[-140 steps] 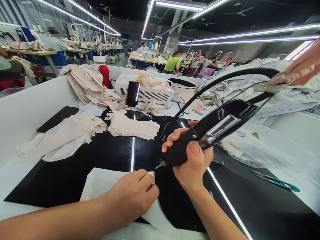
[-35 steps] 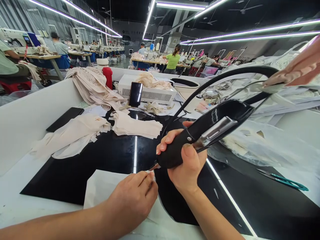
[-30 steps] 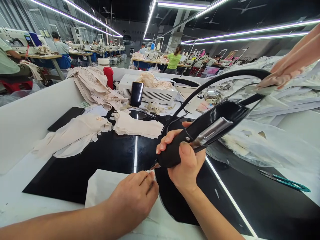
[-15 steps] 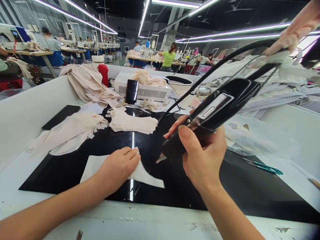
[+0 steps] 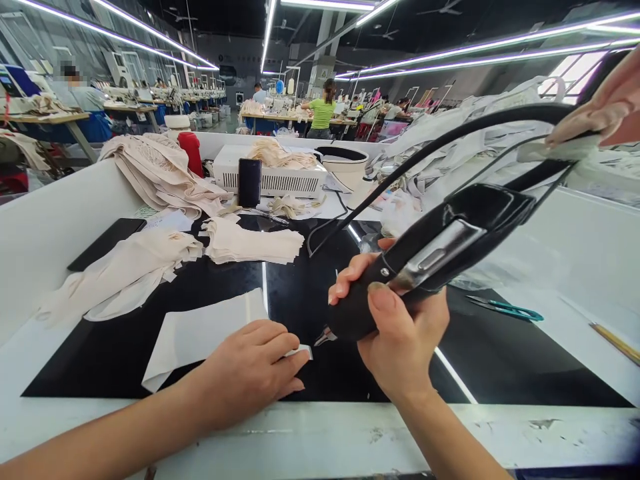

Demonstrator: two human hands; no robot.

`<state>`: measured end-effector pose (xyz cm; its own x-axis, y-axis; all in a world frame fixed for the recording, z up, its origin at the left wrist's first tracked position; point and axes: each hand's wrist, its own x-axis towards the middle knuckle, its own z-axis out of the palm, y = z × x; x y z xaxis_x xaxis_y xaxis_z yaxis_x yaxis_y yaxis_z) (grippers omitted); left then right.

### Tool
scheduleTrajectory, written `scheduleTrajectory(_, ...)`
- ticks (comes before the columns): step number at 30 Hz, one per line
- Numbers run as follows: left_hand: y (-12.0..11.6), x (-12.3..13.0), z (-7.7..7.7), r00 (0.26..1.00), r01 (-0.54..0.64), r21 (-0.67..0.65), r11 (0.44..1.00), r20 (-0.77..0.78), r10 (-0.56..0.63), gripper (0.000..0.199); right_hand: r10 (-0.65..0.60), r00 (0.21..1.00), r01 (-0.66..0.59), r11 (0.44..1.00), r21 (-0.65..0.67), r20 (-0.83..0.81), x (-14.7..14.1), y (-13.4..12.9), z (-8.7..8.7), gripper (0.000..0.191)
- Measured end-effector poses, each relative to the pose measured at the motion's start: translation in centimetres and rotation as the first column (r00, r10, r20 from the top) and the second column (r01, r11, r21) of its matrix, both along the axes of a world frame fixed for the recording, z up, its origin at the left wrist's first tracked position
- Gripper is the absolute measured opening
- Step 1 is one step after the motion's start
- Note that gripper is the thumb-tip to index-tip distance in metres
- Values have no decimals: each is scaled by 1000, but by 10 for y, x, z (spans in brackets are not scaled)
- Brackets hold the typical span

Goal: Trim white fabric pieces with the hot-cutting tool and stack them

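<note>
A pale fabric piece (image 5: pixel 205 327) lies on the black mat (image 5: pixel 345 380), its narrow end showing at the fingertips of my left hand (image 5: pixel 263 363). That hand presses down on the piece, with fingers bent and close together around its end. My right hand (image 5: pixel 400 320) is wrapped around a black handheld tool (image 5: pixel 430 247) with a silver panel. The tool's metal tip points down left, just right of the fabric's narrow end; whether they touch cannot be told. A thick black cable runs from the tool's upper end past a hand at the upper right.
Stacked fabric pieces (image 5: pixel 253 241) and a fabric pile (image 5: pixel 125 267) lie at the back left of the mat. Behind stand a phone (image 5: pixel 249 183) and a white vented box (image 5: pixel 295 180). Teal snips (image 5: pixel 505 308) lie right; a yellow-handled tool (image 5: pixel 615 343) is farther right.
My left hand has moved right and toward me, onto the fabric's narrow end. The fabric has turned and shifted. The tool's tip now sits lower, beside that end. The head view has shifted slightly.
</note>
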<state>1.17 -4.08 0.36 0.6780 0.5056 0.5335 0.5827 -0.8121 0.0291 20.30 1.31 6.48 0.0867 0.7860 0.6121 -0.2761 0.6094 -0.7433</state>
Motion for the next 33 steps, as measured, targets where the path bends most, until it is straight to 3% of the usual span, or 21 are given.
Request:
scheduleTrajectory(8, -2, -5, -7, 994, -54, -28, 998, -100, 51, 30, 0, 1000, 0, 1000, 10, -20, -3, -1, -5, 37)
scheduleTrajectory(33, -3, -2, -8, 993, -79, -5, 997, -89, 78, 26, 10, 998, -11, 1000, -27, -59, -7, -3, -6, 41)
